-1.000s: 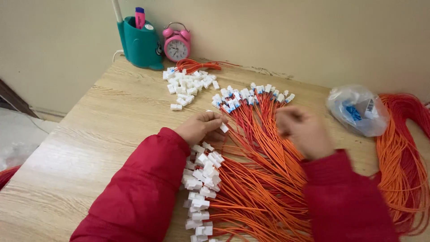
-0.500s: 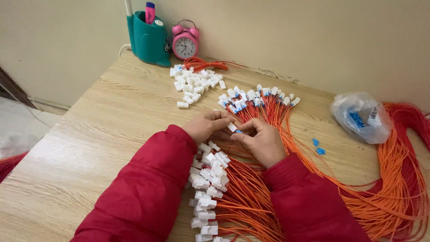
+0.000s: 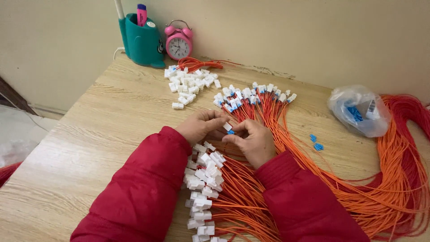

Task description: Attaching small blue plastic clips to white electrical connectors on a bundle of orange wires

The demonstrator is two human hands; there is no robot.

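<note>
Connector (image 3: pixel 228 127) pinched between left hand (image 3: pixel 202 127), right hand (image 3: pixel 251 141) grip

Wooden table (image 3: pixel 103 134) under orange wires (image 3: pixel 389 188), white connectors (image 3: pixel 190 80)

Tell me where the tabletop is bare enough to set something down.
Free: the wooden table left of the left hand, below the teal pen holder. Smaller patch between the plastic bag and the wall. Crowded: orange wires and white connectors around the right hand.

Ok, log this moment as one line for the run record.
left hand: pinching white connector | right hand: pinching same connector | below: orange wires
</note>
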